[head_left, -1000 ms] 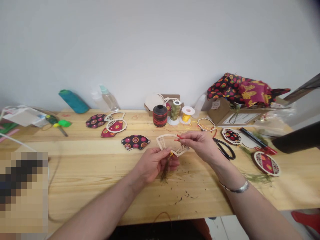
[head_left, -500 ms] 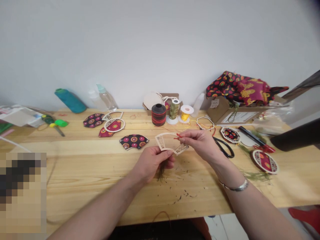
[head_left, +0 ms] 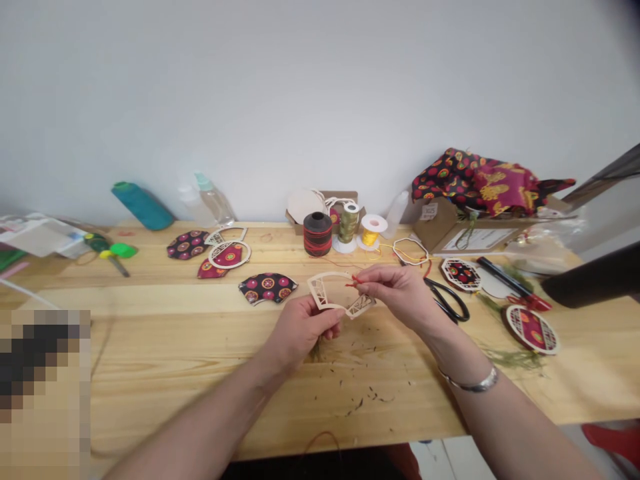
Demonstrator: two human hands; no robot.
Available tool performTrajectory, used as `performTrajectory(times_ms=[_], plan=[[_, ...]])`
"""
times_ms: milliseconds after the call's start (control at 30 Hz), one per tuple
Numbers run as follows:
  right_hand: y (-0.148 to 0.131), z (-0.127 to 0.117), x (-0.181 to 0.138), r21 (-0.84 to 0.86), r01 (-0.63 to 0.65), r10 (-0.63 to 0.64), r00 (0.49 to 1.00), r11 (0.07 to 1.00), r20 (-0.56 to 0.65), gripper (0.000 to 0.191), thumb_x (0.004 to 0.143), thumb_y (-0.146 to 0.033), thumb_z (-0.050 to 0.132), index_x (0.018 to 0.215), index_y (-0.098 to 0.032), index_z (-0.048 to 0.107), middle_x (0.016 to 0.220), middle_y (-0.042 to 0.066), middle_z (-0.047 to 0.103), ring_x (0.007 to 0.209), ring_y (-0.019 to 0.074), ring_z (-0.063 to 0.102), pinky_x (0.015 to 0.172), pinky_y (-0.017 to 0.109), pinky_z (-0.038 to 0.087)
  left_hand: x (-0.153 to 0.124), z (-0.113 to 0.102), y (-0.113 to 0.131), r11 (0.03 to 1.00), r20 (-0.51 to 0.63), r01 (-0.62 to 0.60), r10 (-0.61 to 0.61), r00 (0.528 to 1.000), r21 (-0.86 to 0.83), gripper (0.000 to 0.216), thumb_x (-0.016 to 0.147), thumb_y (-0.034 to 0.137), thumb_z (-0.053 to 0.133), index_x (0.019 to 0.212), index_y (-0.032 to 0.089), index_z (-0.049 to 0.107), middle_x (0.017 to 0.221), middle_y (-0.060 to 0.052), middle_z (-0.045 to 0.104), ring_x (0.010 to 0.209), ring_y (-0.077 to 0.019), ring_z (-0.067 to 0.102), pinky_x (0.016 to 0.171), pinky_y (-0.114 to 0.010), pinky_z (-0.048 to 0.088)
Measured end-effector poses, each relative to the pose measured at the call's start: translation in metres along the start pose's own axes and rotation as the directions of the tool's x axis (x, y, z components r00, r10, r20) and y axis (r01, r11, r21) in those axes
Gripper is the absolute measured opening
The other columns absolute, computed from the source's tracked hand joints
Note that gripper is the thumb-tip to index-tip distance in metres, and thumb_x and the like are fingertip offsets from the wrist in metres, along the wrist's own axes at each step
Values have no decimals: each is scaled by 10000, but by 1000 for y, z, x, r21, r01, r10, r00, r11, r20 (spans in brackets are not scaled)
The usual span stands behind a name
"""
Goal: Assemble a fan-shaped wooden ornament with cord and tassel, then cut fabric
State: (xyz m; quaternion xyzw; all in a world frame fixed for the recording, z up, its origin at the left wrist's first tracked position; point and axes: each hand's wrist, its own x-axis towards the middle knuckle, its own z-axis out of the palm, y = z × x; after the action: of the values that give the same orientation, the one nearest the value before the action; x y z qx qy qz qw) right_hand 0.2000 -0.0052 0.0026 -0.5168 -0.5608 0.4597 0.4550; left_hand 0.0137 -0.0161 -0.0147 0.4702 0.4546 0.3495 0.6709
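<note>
My left hand (head_left: 307, 327) is closed on the lower edge of a pale fan-shaped wooden frame (head_left: 320, 293) with cut-out lattice at both ends, held a little above the table. Fingers of my right hand (head_left: 395, 287) pinch a short red cord (head_left: 356, 281) at the frame's upper right. Whether the cord runs through the frame I cannot tell. Dark green threads (head_left: 316, 349) hang below my left hand. Left of the frame lies a fan-shaped piece covered in dark patterned fabric (head_left: 268, 288).
Behind the hands stand a red-and-black thread spool (head_left: 317, 235), a green spool (head_left: 349, 224) and a yellow spool (head_left: 371, 233). Black-handled scissors (head_left: 447, 300) lie by my right wrist. A cardboard box (head_left: 425, 227) holds patterned cloth (head_left: 495, 183). Dark clippings (head_left: 373, 393) litter the table front.
The frame and both hands have shifted slightly down in view, and the frame's tilt differs a little. Both hands keep their hold.
</note>
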Motion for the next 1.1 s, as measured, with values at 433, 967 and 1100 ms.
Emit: performTrajectory(times_ms=[433,967,1100], plan=[[-1,-2,1,-44,40,-42,999,998,-26,77,684,-262,708,712,-215,762,760,36,725,640,132,589,603,290,479,-1,0,2,949,59,114,-101,993,-295,149,641,226,711,723,102,708,668,-65,691,476,-78,508,550,-260,484],[-2,-2,0,-66,52,-55,998,996,-43,81,686,-263,706,710,-209,761,753,34,722,640,129,586,596,285,474,-3,5,6,993,-56,42,-48,997,-107,98,646,213,718,628,134,665,571,-5,656,458,-68,518,516,-217,453],[-1,-1,-1,-66,61,-63,998,996,-30,80,692,-263,700,708,-214,761,749,33,720,637,132,590,600,290,483,-4,7,8,1000,-141,30,-28,990,10,80,648,193,698,610,143,648,538,7,634,440,-78,525,478,-211,430]])
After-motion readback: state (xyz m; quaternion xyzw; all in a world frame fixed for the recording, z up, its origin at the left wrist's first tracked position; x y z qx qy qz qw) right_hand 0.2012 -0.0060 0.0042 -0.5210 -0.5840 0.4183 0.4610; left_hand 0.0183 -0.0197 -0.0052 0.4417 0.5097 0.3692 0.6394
